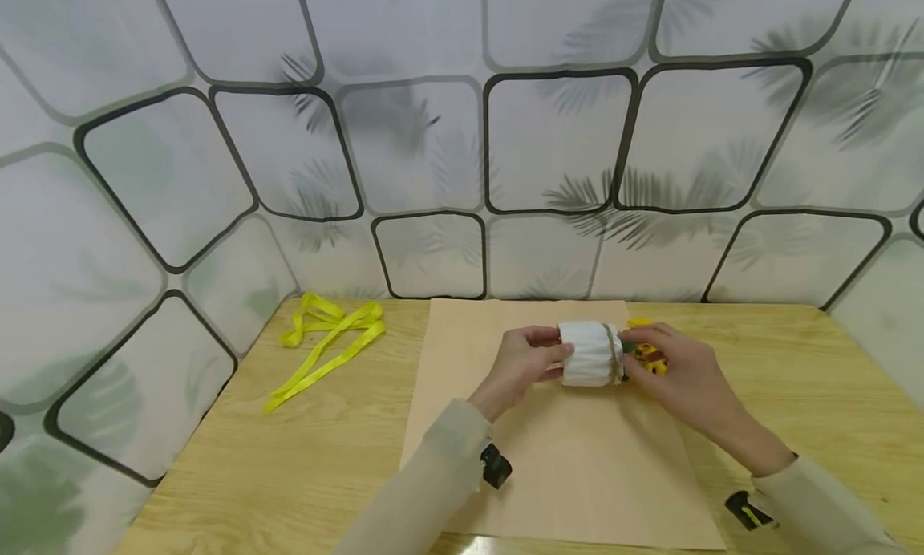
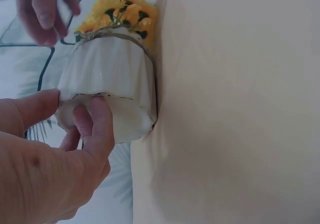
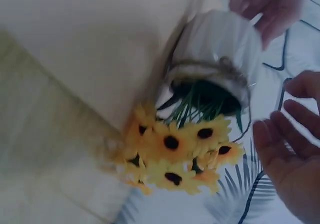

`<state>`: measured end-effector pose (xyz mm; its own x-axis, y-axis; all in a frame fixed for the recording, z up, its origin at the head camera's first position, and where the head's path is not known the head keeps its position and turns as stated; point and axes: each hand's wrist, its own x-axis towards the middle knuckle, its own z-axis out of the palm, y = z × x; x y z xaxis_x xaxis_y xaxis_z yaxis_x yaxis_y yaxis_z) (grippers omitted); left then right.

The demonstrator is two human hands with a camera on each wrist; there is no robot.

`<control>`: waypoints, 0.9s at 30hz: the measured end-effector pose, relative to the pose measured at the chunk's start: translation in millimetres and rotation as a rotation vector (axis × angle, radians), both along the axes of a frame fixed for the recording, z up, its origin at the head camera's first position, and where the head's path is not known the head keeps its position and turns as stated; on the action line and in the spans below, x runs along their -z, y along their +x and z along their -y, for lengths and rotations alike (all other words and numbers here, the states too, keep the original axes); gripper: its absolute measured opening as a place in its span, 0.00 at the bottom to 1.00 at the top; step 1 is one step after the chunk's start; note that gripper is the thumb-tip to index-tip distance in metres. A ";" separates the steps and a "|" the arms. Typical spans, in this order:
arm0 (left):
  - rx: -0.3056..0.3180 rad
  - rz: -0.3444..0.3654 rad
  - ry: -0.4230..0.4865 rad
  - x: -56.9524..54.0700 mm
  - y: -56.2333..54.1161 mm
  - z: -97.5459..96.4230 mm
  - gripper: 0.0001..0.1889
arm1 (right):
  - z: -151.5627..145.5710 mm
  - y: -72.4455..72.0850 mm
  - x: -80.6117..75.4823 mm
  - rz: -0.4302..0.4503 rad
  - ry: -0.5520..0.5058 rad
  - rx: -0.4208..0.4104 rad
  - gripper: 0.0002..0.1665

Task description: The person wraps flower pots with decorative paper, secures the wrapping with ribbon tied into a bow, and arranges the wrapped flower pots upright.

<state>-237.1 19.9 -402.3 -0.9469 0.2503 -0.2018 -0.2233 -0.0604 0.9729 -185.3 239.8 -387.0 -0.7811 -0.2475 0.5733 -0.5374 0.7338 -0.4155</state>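
A white fluted flower pot [image 1: 586, 354] lies on its side on a sheet of beige paper, its mouth toward the right. Twine [image 3: 215, 69] is tied round the pot just below its mouth. Yellow artificial flowers [image 3: 172, 149] with dark centres spill out of it on green stems. At the hollow base, my left hand [image 2: 60, 159] pinches the pot's edge, some fingers reaching inside. My right hand [image 3: 295, 149] is beside the mouth and the flowers, fingers loosely bent and apart from the pot in the right wrist view.
The beige paper [image 1: 556, 467] covers the middle of the wooden table [image 1: 238, 475]. A loosely folded yellow ribbon [image 1: 335, 362] lies at the left. Behind and at the sides, the table meets a patterned wall [image 1: 426, 162].
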 end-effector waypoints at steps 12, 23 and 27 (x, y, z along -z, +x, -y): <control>0.007 -0.007 -0.024 2.9 -0.7 1.7 0.20 | 16.4 -22.2 -11.2 -0.023 0.383 -0.212 0.30; 0.009 0.004 -0.034 0.1 -1.0 1.0 0.20 | 14.9 -26.7 -20.5 0.144 0.467 -0.202 0.29; 0.025 -0.004 -0.034 0.2 -0.3 2.1 0.20 | 15.4 -27.3 -21.2 0.154 0.467 -0.202 0.29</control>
<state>-237.4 17.8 -402.5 -0.9412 0.2668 -0.2071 -0.2206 -0.0214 0.9751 -212.7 224.4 -365.8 -0.7579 -0.6031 0.2486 -0.6458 0.7476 -0.1549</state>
